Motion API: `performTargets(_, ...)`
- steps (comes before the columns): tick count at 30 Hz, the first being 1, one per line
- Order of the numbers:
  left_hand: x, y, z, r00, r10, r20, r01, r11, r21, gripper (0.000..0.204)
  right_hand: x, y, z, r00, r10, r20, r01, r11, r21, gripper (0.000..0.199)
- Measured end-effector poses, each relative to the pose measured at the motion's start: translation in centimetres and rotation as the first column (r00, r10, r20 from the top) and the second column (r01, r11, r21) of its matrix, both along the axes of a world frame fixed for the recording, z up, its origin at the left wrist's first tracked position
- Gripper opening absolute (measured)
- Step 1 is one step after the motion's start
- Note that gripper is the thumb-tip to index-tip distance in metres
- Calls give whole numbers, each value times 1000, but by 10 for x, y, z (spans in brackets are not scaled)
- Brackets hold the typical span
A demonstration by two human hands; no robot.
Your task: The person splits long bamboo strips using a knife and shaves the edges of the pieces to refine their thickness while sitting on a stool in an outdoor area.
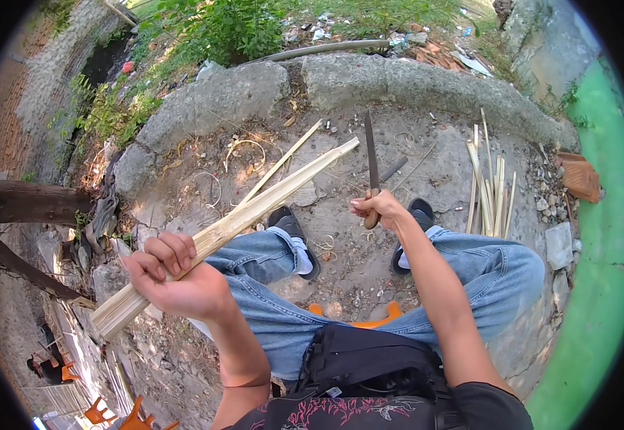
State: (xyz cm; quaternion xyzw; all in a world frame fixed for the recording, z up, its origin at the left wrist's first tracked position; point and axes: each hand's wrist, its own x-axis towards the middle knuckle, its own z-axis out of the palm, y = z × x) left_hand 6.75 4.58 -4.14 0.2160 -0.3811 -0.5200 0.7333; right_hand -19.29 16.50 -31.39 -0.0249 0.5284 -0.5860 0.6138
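Concrete ground (pixel 427 165) littered with bamboo strips (pixel 488 190).

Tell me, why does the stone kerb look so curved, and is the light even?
Head view: the fisheye lens bends the kerb toward the black rim; sunlight is dappled across the ground, bright on the bamboo strip in the left hand; the knife stays sharp.

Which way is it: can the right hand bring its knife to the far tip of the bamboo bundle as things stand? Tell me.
Probably yes. The right hand holds the knife upright beside the bamboo bundle gripped in the left hand, and only open air lies between the blade and the tip.
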Motion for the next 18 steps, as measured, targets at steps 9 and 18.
performTargets(9, -20, 17, 37, 996, -85, -22, 83, 992, -92, 36, 34, 41, 69, 862, 40, -505, -19, 999, 47, 39)
performTargets(18, -22, 19, 28, 981, 71, 181, -1, 933, -361, 24, 78, 71, 120, 574, 137, -807, 101, 967, 235, 41)
